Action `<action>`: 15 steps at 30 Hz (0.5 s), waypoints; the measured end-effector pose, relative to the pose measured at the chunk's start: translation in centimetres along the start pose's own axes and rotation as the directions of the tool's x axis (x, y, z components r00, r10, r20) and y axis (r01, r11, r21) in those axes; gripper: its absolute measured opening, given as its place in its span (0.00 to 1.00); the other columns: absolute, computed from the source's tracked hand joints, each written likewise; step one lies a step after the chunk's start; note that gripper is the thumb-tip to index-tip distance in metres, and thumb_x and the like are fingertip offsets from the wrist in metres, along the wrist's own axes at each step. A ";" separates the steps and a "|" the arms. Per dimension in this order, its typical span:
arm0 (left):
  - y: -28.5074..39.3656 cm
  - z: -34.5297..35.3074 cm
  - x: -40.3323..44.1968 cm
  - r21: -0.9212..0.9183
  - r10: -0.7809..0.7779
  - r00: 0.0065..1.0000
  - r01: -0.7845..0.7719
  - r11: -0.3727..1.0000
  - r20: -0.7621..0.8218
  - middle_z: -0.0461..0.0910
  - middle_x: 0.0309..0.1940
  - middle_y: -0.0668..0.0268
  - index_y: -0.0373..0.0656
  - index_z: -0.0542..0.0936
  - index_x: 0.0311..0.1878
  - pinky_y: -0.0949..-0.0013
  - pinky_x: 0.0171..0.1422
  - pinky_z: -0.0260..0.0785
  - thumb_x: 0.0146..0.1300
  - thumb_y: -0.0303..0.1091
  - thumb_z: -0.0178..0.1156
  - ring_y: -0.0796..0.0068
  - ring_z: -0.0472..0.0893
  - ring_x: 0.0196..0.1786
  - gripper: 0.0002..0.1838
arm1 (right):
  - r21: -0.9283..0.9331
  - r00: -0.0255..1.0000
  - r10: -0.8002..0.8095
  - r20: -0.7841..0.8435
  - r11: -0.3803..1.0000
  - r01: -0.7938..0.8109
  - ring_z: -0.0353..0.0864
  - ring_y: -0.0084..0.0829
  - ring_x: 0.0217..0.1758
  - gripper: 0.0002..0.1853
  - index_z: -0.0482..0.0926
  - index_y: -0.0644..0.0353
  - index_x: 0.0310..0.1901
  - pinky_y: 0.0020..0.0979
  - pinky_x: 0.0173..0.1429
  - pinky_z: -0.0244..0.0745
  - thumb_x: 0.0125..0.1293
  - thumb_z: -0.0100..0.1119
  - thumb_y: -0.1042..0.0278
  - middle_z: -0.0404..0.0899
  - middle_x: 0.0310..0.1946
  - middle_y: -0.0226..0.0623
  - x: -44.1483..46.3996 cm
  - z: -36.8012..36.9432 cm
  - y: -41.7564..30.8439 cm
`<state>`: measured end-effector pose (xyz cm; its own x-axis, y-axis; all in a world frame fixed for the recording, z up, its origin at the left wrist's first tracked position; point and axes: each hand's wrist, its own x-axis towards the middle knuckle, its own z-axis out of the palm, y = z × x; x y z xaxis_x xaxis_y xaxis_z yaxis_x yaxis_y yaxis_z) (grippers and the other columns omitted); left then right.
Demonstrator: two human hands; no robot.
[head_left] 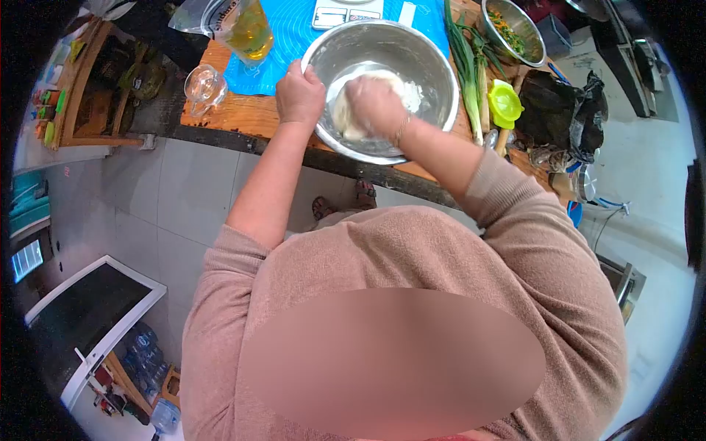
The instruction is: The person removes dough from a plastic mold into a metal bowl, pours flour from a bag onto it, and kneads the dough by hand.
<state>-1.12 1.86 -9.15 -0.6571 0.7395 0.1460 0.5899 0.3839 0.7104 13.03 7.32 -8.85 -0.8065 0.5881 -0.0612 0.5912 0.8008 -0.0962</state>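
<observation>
A large metal bowl (434,73) stands at the front edge of the wooden table. Pale dough (344,117) lies in it, with loose white flour (413,95) to the dough's right. My left hand (300,95) grips the bowl's left rim, fingers wrapped over it. Inside the bowl, my right hand (375,106) presses on the dough; it is smeared by motion, and its fingers are too blurred to make out.
Behind the bowl are a blue mat (290,37) and a white scale (331,16). An oil bag (250,33) and a clear glass vessel (205,88) are at left. Green onions (462,59), a vegetable bowl (540,51), a green squeezer (504,103) and a black bag (559,110) are at right.
</observation>
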 end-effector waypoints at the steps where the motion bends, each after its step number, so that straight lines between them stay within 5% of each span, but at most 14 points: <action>1: -0.2 0.1 0.1 -0.001 0.003 1.000 -0.003 1.000 0.007 0.80 0.35 0.43 0.35 0.77 0.44 0.48 0.47 0.71 0.64 0.36 0.50 0.42 0.80 0.41 0.14 | 0.026 0.991 -0.130 -0.009 0.991 0.130 0.81 0.41 0.43 0.09 0.77 0.60 0.39 0.41 0.47 0.75 0.57 0.53 0.70 0.79 0.38 0.45 -1.5 -0.5 -0.5; 2: -0.6 0.1 0.2 -0.003 0.003 1.000 -0.003 1.000 0.011 0.80 0.36 0.43 0.35 0.77 0.43 0.48 0.47 0.71 0.63 0.36 0.50 0.42 0.80 0.41 0.14 | 0.163 0.975 -0.156 -0.157 0.970 0.181 0.80 0.45 0.40 0.07 0.74 0.63 0.37 0.42 0.46 0.74 0.58 0.53 0.70 0.77 0.33 0.47 -2.8 -0.2 -0.5; 4: -0.9 -0.1 0.3 -0.027 0.006 1.000 -0.005 1.000 0.029 0.80 0.36 0.43 0.35 0.77 0.45 0.48 0.47 0.71 0.63 0.36 0.51 0.42 0.80 0.41 0.15 | 0.284 0.960 -0.203 0.195 0.948 0.143 0.80 0.42 0.41 0.07 0.76 0.63 0.35 0.40 0.47 0.75 0.57 0.55 0.70 0.78 0.34 0.48 -3.6 -4.0 0.7; 7: -0.1 -0.1 0.0 0.063 -0.003 1.000 0.004 0.998 -0.010 0.80 0.36 0.43 0.36 0.77 0.47 0.48 0.47 0.71 0.63 0.36 0.51 0.42 0.80 0.41 0.15 | 0.513 0.749 -0.387 0.538 0.855 0.073 0.80 0.36 0.41 0.08 0.81 0.63 0.33 0.36 0.48 0.75 0.53 0.61 0.69 0.82 0.34 0.48 -3.9 -8.7 4.6; 8: -0.1 -0.1 0.0 0.051 -0.004 1.000 0.004 0.999 -0.001 0.80 0.37 0.43 0.36 0.77 0.47 0.48 0.47 0.71 0.63 0.36 0.50 0.42 0.80 0.41 0.15 | 0.357 0.705 -0.256 0.662 0.934 0.005 0.82 0.31 0.40 0.09 0.83 0.63 0.33 0.33 0.47 0.75 0.54 0.63 0.66 0.83 0.30 0.44 -3.4 -10.0 4.6; 11: -0.3 0.2 0.0 0.027 0.014 1.000 -0.014 1.000 0.002 0.80 0.37 0.43 0.36 0.76 0.46 0.48 0.47 0.71 0.64 0.36 0.50 0.42 0.79 0.42 0.15 | 0.323 0.705 -0.023 0.709 0.899 -0.296 0.82 0.32 0.36 0.13 0.83 0.64 0.34 0.34 0.45 0.76 0.57 0.64 0.61 0.83 0.28 0.43 -0.8 -10.0 5.4; 15: 0.0 -0.1 0.1 0.067 -0.018 1.000 0.019 0.998 -0.008 0.80 0.38 0.44 0.37 0.77 0.46 0.48 0.48 0.71 0.64 0.36 0.50 0.43 0.79 0.43 0.15 | 0.061 0.954 -0.070 0.293 0.997 0.054 0.83 0.39 0.36 0.28 0.83 0.66 0.33 0.37 0.45 0.77 0.58 0.60 0.41 0.83 0.30 0.48 2.1 -8.5 5.5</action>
<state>-1.24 1.81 -9.06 -0.6714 0.7280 0.1386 0.6075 0.4336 0.6655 14.67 13.92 -1.10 -0.8124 0.4718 -0.3426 0.5453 0.8228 -0.1602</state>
